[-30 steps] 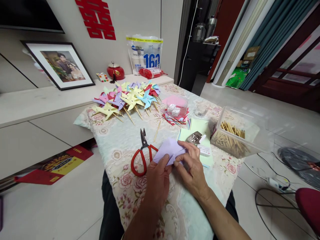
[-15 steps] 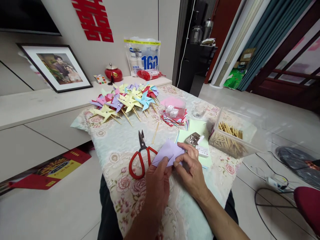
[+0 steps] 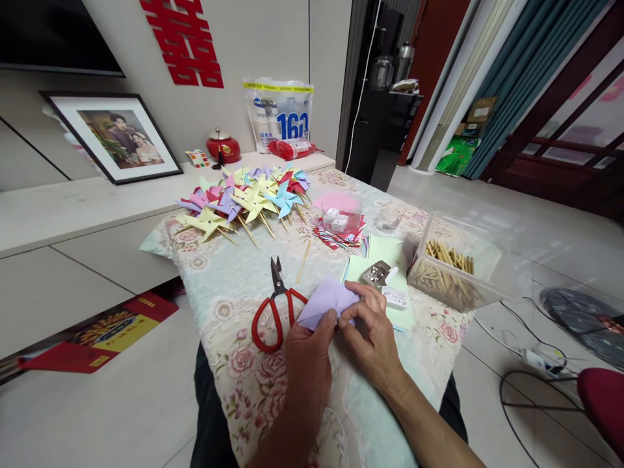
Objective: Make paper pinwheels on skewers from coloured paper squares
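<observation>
Both hands work on a sheet of lilac paper (image 3: 325,300) at the near middle of the table (image 3: 229,286); the left hand (image 3: 307,361) has its fingers closed on the paper's near edge, thumb on top; the right hand (image 3: 373,338) pinches the same paper from the right, fingertips together on its near right corner, so the sheet is partly folded and lifted a little off the flowered cloth. Just left of the paper lie red-handled scissors (image 3: 273,305), blades pointing to the far side; a single wooden stick (image 3: 304,260) lies beyond them. To the right of the paper sits a stack of pale green sheets (image 3: 385,257) with a small metal tool (image 3: 376,273) and a white box (image 3: 396,298) on it, just beside the right hand; further right stands a clear plastic tub (image 3: 458,266) holding wooden sticks. At the far side of the table lies a heap of finished paper pinwheels (image 3: 244,198) in yellow, purple, pink and blue; right of it a small clear bowl (image 3: 341,211) rests on red paper.
</observation>
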Tool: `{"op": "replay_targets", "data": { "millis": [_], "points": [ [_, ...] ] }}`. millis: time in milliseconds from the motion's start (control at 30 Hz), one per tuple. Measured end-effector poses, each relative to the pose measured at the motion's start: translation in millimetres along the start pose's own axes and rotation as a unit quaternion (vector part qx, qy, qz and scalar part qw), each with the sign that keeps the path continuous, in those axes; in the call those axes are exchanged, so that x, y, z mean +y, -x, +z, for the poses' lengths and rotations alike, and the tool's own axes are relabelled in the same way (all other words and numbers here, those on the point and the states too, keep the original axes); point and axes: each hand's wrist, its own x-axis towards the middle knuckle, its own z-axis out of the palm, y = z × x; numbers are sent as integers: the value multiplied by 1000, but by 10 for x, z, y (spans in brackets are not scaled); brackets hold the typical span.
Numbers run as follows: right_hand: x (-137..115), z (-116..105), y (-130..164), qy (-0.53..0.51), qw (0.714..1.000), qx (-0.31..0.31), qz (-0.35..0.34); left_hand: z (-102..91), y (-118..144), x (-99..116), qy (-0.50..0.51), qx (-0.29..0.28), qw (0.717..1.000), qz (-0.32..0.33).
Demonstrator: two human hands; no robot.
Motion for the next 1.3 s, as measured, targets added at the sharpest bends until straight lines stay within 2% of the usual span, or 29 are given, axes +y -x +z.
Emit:
{"op": "replay_targets", "data": {
  "millis": [267,400,467,533,600,733,900,1033,1133,1300],
  "points": [
    [-14,7,1,14,1000,2,-18,-41,-56,-28,-17,0,1000,12],
    [-7,-44,-3,15,998,47,-45,-47,-61,38,-22,7,1000,0],
    [20,-70,0,-16,996,80,-37,-71,-58,87,-31,1,999,-26],
    [54,-78,4,-85,992,90,3,-105,-58,142,-46,-13,998,-50],
    [82,-65,6,-193,976,72,67,-142,-65,202,-75,-33,995,-59],
    [119,-20,-9,-381,905,9,190,-209,-98,339,-161,-82,982,-58],
    [127,-18,-49,-449,843,23,296,-251,-150,495,-253,-106,961,-28],
    [54,-43,-67,-499,794,-31,347,-263,-202,536,-279,-137,950,-32],
    [17,-45,-68,-512,781,-73,349,-269,-233,530,-307,-164,937,-21],
    [58,-14,-47,-484,802,-81,342,-253,-238,542,-416,-177,892,30]
  ]
}}
